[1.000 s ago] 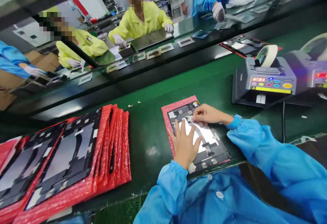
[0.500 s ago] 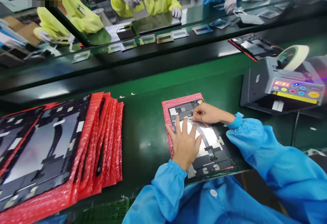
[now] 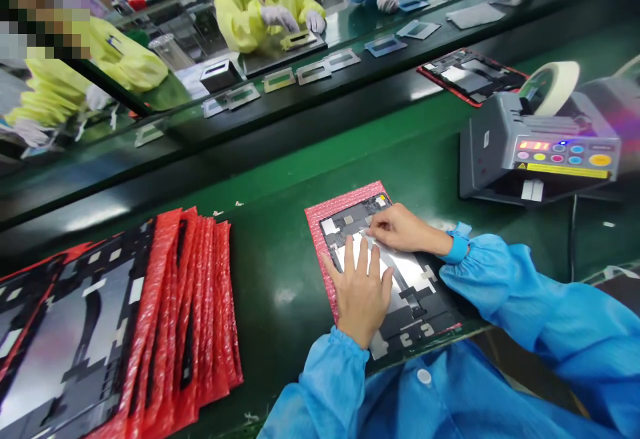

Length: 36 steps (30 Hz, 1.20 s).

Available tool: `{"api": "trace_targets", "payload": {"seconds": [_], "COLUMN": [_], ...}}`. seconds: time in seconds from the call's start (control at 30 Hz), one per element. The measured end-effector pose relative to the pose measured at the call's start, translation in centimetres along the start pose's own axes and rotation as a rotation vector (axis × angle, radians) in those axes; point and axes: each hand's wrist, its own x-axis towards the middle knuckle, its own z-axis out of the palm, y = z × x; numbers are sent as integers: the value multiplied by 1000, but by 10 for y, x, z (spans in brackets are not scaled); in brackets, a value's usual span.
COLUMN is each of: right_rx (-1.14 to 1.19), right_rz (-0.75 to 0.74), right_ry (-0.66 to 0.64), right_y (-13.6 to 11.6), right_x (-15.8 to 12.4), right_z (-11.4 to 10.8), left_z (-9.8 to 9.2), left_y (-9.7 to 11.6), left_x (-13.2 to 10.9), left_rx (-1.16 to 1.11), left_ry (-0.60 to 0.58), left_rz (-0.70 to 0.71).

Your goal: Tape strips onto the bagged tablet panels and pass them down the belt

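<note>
A tablet-like panel (image 3: pixel 420 312), dark with a shiny silver middle and pale tabs, lies in front of me on a pink-red bubble-wrap sheet (image 3: pixel 345 197). My left hand (image 3: pixel 363 299) rests flat on it, fingers spread across the silver area. Fingers pinched, my right hand (image 3: pixel 400 227) is at the panel's upper part, just beyond the left fingertips. A small pale piece shows by the right fingertips, but what they grip is too small to make out.
A stack of red bubble-wrap sheets (image 3: pixel 200 305) with similar panels (image 3: pixel 125 292) is at left. A tape dispenser (image 3: pixel 540 145) stands at right. Beyond a ledge, co-workers in yellow (image 3: pixel 250 5) and blue sleeves handle flat frames (image 3: pixel 314 72). Another panel (image 3: pixel 470 75) lies behind the dispenser.
The view has shifted slightly. My right hand's pinched fingers have moved a little left along the panel; my left hand stays flat on it. Across the ledge, a co-worker has lowered a plate.
</note>
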Motion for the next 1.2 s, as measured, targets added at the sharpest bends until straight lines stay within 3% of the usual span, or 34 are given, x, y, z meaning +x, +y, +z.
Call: {"api": "trace_targets", "payload": {"seconds": [0.13, 0.33, 0.4, 0.53, 0.67, 0.73, 0.87, 0.97, 1.1, 1.13, 1.2], "right_rx": [404, 535, 493, 125, -123, -141, -111, -111, -161, -154, -86], "right_rz": [207, 184, 159, -82, -218, -208, -114, -103, -162, -163, -112], "right_ry": [150, 238, 160, -188, -415, -387, -103, -160, -296, -276, -114], "right_y": [9, 10, 7, -10, -30, -32, -21, -16, -20, -21, -20], "right_x": [-5, -6, -12, -37, -61, -68, -76, -81, -83, -84, -85], "right_z": [7, 9, 0, -25, -36, -37, -39, -42, -45, -45, -44], "left_z": [-3, -8, -15, -38, -46, -40, -24, -25, -31, -31, -27], "left_y": [-1, -13, -20, -21, -4, 4, 11, 16, 24, 25, 26], "left_x": [4, 21, 21, 9, -2, -3, -1, 1, 6, 7, 9], "left_rx": [0, -151, -233, -418, -640, -726, -840, -815, -750, -779, -921], "left_ry": [-34, -151, -112, 56, -213, -279, -174, -126, -184, -192, -198], "left_rz": [38, 169, 135, -24, 33, 11, -222, -178, -44, -65, -203]}}
